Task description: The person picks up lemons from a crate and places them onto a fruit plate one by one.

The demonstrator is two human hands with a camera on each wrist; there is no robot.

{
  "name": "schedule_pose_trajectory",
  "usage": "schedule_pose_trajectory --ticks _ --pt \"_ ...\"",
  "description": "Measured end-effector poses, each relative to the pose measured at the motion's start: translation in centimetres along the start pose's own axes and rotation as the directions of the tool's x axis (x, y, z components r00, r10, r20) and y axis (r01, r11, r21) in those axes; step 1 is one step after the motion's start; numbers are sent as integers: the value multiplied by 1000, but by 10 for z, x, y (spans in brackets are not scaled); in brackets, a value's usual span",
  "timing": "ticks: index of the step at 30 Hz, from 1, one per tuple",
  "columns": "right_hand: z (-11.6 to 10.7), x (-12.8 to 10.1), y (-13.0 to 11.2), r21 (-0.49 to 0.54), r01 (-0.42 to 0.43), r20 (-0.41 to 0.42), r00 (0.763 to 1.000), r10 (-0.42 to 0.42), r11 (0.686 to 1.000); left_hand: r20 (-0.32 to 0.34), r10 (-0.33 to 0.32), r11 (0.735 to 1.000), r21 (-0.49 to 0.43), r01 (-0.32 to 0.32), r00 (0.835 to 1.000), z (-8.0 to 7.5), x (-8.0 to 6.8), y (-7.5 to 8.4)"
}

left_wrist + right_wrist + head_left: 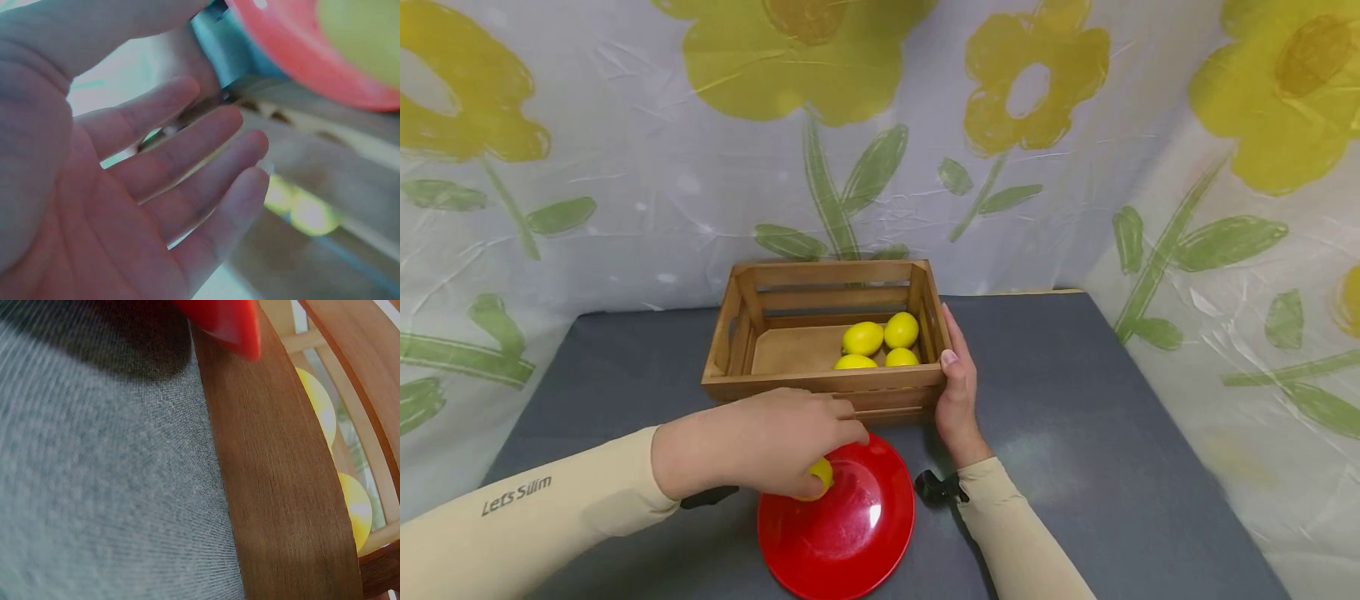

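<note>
Fingers (842, 421) of left hand (760, 450) curl over a yellow lemon (818, 477) on the red plate (838, 521). Right hand (958, 392) lies flat, fingers straight, against the wooden crate's (827, 379) right side. Four lemons (880, 343) sit inside, grey worktop (1112, 433) beneath.
</note>
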State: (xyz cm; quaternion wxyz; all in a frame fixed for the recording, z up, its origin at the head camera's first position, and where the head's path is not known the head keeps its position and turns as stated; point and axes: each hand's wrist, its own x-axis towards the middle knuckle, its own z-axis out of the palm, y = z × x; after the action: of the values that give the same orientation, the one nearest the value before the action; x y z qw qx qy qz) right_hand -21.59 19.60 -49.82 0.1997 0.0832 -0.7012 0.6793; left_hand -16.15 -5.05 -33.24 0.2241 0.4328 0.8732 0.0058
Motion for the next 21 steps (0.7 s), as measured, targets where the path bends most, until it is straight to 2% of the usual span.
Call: schedule_pose_trajectory --ticks 4,8,12,18,21 --pt "-1 2 0 0 1 4 1000 -1 1000 -31 25 999 -27 -25 999 -23 0 -1" --pt "-2 3 -1 -2 -4 -2 1000 4 1000 -106 68 998 13 -67 992 -45 4 -3" --pt "-3 3 -2 -12 -16 -3 1000 16 1000 -180 69 997 34 -64 981 -64 12 -9" --pt "-1 -1 -3 -19 -38 1 999 38 999 -259 54 999 11 -53 964 -83 31 -27" --pt "1 -4 -2 -9 -39 4 999 39 999 -251 40 999 13 -38 967 -87 42 -38"
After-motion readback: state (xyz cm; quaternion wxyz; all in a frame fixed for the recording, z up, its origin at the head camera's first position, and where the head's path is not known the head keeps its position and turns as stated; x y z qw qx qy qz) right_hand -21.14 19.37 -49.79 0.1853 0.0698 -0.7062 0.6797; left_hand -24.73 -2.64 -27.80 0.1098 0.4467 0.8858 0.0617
